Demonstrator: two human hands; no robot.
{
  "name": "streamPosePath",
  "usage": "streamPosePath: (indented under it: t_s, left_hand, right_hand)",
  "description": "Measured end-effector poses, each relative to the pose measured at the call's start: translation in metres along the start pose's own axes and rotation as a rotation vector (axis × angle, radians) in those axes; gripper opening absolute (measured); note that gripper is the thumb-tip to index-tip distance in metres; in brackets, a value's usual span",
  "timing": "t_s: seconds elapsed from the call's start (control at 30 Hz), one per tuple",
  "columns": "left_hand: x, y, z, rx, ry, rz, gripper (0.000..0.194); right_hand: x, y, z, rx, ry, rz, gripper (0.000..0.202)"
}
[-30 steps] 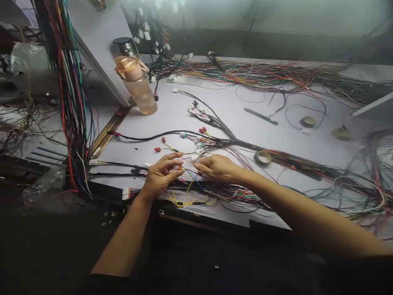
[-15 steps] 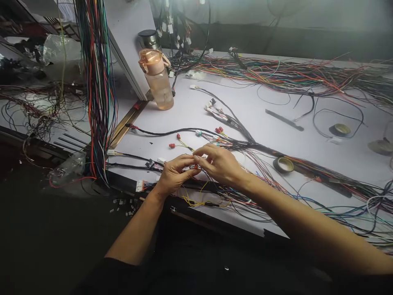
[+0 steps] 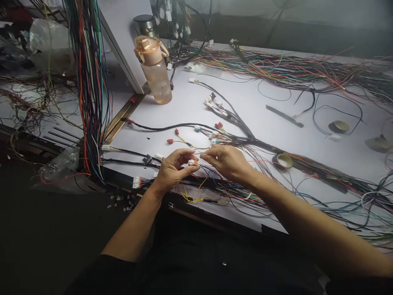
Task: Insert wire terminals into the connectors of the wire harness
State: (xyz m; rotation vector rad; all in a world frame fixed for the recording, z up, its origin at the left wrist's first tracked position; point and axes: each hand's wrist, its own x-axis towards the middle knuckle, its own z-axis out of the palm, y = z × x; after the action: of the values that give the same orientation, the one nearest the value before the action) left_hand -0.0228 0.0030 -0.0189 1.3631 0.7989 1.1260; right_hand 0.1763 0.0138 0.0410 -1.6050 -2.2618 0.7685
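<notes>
Between the thumb and fingers of my left hand (image 3: 173, 169) is a small white and orange connector (image 3: 192, 163) with wires running out of its right side. My right hand (image 3: 225, 160) pinches a thin wire (image 3: 201, 153) just to the right of the connector, its tip pointing left. Both hands are over the near side of the white table (image 3: 190, 110). Beyond them lie red connectors (image 3: 170, 141) on yellow wires and a black-wrapped wire harness (image 3: 239, 140). A white multi-pin connector (image 3: 136, 182) rests left of my left hand.
A peach-lidded bottle (image 3: 153, 76) stands at the back left, near a hanging wire bundle (image 3: 89, 86). Loose wires (image 3: 276, 69) spread along the back. A tape roll (image 3: 283, 161) sits right of my right hand. The table's dark front edge (image 3: 215, 219) runs close to me.
My hands have moved slightly apart, and the white and orange connector now shows more clearly in my left fingers. The whole view has shifted a little.
</notes>
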Motion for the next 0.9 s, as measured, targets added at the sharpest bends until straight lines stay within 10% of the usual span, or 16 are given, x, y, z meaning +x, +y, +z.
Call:
streamPosePath:
  t_s: [0.6,0.9]
  left_hand:
    - [0.003,0.008,-0.001,0.241,-0.068,0.112,0.023]
    - [0.003,0.007,-0.001,0.163,-0.022,0.065,0.025]
  right_hand:
    - [-0.008,0.018,-0.006,0.176,0.031,-0.374,0.022]
    - [-0.013,0.023,0.003,0.213,0.088,-0.332,0.029]
